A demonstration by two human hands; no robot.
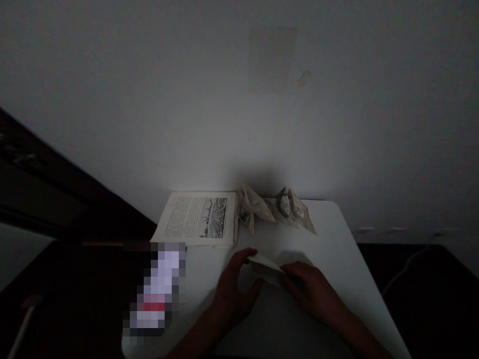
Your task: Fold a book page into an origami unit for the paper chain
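- Lower centre: right hand (307, 285) pinches paper (267, 265) between fingers.
- Left hand (232, 290) curls at its left edge; pinch unclear.
- Light, even hold likely spares creases.

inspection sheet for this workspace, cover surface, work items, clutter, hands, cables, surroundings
Surface: white table, rounded corners, dim light
Work items: folded paper between the hands; folded shapes clustered near the wall; book beside them, printed page up
Clutter: pixelated thing at the table's left edge, too masked to identify
Left hand: fingertips at the paper's left end, thumb spread below; grip unclear
Right hand: pinching the paper's right end
Cables: pale cord right of the table; none seen on top
Surroundings: plain wall with a discoloured patch
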